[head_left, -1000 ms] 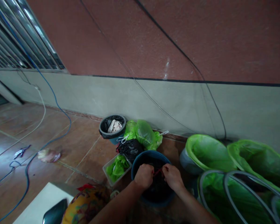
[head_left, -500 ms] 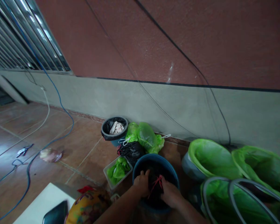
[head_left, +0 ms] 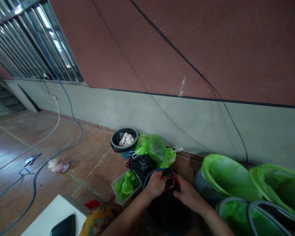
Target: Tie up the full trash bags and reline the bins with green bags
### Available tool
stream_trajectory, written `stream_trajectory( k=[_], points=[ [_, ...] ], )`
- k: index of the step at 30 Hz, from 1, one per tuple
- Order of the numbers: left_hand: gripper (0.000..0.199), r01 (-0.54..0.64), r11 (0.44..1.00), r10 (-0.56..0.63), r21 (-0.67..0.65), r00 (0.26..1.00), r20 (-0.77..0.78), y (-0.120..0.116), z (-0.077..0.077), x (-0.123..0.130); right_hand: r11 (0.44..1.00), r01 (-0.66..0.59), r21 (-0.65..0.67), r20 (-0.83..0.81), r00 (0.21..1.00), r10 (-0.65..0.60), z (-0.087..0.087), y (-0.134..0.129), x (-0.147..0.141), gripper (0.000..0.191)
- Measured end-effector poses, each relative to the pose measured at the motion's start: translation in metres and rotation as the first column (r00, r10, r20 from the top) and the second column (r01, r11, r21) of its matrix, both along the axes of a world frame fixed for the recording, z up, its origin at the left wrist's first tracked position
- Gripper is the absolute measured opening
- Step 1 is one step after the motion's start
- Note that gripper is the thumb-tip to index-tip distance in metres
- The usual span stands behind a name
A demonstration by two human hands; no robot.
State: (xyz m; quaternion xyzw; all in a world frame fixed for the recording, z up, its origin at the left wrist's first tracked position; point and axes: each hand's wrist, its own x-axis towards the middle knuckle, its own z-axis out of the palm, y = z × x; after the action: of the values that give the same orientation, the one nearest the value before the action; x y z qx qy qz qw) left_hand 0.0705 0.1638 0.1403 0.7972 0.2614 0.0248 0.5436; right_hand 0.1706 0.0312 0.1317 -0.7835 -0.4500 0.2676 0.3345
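A black garbage bag (head_left: 168, 206) with a red drawstring (head_left: 171, 181) is bunched at its top between my two hands, over the blue bin (head_left: 147, 178). My left hand (head_left: 157, 184) is closed on the left side of the bag's gathered mouth. On the other side my right hand (head_left: 188, 195) grips the bag beside the red drawstring. Most of the bin is hidden by the bag and my forearms; only part of its far rim shows. Just beyond the bin lies a tied black bag (head_left: 141, 165), also with a red string.
Tied green bags (head_left: 157, 149) lean by the wall near a small lined bin (head_left: 124, 139). A tray (head_left: 115, 191) holds a green bag. Green-lined bins (head_left: 226, 170) crowd the right. A white box (head_left: 56, 213) carries a phone (head_left: 64, 226). A blue cable (head_left: 81, 131) crosses the floor.
Both hands have come up out of the blue bin, pulling the black garbage bag's gathered mouth up with them. The view has shifted slightly.
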Motion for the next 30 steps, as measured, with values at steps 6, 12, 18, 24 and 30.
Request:
stream_trajectory(
  k=[6, 12, 18, 24, 30],
  points=[
    [0.021, -0.025, 0.988, 0.050, -0.149, 0.985, 0.166, 0.021, 0.055, 0.022, 0.989, 0.017, 0.146, 0.036, 0.999, -0.022, 0.039, 0.029, 0.008, 0.047],
    [0.025, -0.051, 0.998, 0.062, -0.039, 0.913, 0.403, 0.082, 0.124, 0.050, 0.953, 0.155, 0.260, 0.260, 0.940, -0.223, 0.092, 0.102, 0.047, 0.032],
    [0.022, -0.123, 0.978, 0.019, 0.172, 0.861, 0.509, 0.154, 0.148, 0.059, 0.790, 0.271, 0.549, 0.156, 0.896, -0.416, 0.108, 0.177, 0.069, 0.046],
    [0.027, -0.007, 0.912, 0.005, 0.410, 1.000, 0.005, 0.194, 0.044, 0.034, 0.971, 0.221, 0.096, 0.292, 0.926, -0.240, -0.009, 0.211, 0.060, 0.047],
    [0.035, -0.026, 0.959, 0.114, 0.281, 0.947, -0.301, 0.212, -0.076, -0.037, 0.987, 0.159, -0.018, 0.527, 0.841, -0.125, -0.080, 0.204, 0.048, 0.059]
  ],
)
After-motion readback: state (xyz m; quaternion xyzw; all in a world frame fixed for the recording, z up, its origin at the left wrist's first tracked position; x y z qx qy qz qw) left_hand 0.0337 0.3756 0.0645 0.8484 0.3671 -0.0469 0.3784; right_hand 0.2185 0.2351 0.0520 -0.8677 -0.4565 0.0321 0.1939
